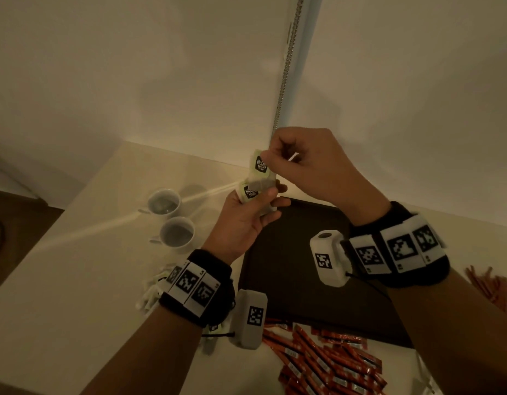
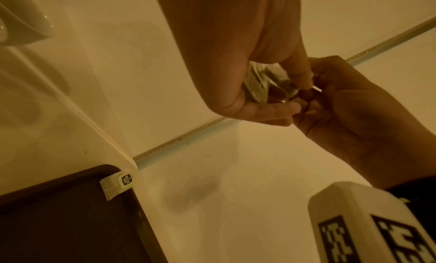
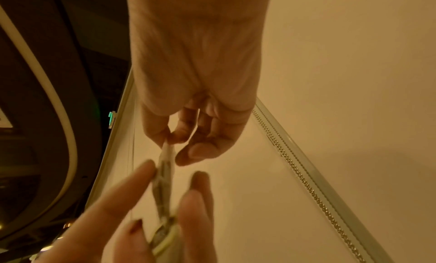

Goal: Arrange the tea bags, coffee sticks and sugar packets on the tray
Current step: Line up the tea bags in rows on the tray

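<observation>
left wrist view shows one pale paper tea bag [image 2: 117, 185] at a corner of the dark rectangular tray [image 2: 59, 220], so little seems done: left hand [image 1: 246, 216] grips a small stack of tea bags [image 1: 253, 191], right hand [image 1: 306, 163] pinches the top one, red coffee sticks [image 1: 326, 363] lie on the counter [image 1: 75, 252].

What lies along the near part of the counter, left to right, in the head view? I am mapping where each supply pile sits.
Pale packets by the left wrist → red coffee sticks in front of the dark tray → a smaller bunch of red sticks at the right edge.
</observation>
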The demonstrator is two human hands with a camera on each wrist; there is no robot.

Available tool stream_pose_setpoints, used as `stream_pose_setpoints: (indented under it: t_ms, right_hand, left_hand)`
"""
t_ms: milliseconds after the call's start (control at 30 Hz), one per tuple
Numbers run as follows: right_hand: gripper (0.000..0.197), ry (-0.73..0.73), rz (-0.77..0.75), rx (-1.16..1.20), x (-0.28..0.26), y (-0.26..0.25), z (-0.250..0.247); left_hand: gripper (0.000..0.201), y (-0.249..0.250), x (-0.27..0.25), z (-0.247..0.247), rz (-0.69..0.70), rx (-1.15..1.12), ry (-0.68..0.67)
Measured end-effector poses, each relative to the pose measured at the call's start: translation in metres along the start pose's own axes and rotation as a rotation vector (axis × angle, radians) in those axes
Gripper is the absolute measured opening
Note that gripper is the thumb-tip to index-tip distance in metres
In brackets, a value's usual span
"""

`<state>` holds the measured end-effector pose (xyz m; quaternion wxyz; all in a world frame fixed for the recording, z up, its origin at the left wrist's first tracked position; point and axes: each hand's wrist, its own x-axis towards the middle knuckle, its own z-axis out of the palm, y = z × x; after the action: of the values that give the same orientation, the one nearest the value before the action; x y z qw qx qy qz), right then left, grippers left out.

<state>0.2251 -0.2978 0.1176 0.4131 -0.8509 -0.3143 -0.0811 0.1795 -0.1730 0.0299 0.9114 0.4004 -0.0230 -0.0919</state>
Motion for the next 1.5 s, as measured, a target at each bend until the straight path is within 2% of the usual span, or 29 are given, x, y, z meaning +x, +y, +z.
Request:
stream_pose_setpoints:
  t_ms: [167, 367, 533, 667, 833, 967, 1133, 1333, 1433, 1500]
  right_hand:
    - [0.016, -0.030, 0.069, 0.113, 0.000, -0.001, -0.001]
    - [0.012, -0.083, 0.032, -0.099, 0.002, 0.001, -0.003]
    - [0.015, -0.064, 0.015, -0.089, 0.001, 0.005, -0.001]
    - [0.010, -0.010, 0.094, 0.051, 0.002, 0.012, 0.000]
    - [0.008, -0.016, 0.193, 0.150, 0.001, 0.021, -0.001]
    - [0.005, -0.027, 0.247, 0.258, -0.001, 0.031, -0.001]
    - [0.007, -0.058, 0.403, 0.227, -0.010, 0.082, 0.001]
    - [0.007, -0.241, 0.689, 0.010, -0.032, 0.177, 0.042]
    - [0.013, -0.277, 0.735, -0.052, -0.036, 0.208, 0.063]
    - [0.014, -0.235, 0.716, -0.102, -0.037, 0.222, 0.074]
  left_hand:
    - [0.044, 0.000, -0.001, 0.002, 0.005, -0.024, 0.015]
    - [0.036, 0.001, -0.002, 0.004, 0.002, -0.018, 0.069]
    - [0.022, 0.001, -0.001, 0.004, -0.009, -0.045, 0.095]
    - [0.025, -0.001, 0.001, 0.003, 0.007, -0.022, 0.119]
    - [0.023, -0.008, 0.004, 0.000, -0.002, 0.016, 0.166]
    - [0.038, -0.011, 0.006, -0.007, -0.044, 0.028, 0.208]
    - [0.040, -0.007, 0.006, -0.031, -0.128, -0.058, 0.373]
    - [0.055, 0.005, 0.008, -0.046, -0.190, -0.045, 0.331]
    - [0.061, 0.007, 0.009, -0.049, -0.196, -0.041, 0.325]
    - [0.063, 0.006, 0.010, -0.052, -0.192, -0.042, 0.331]
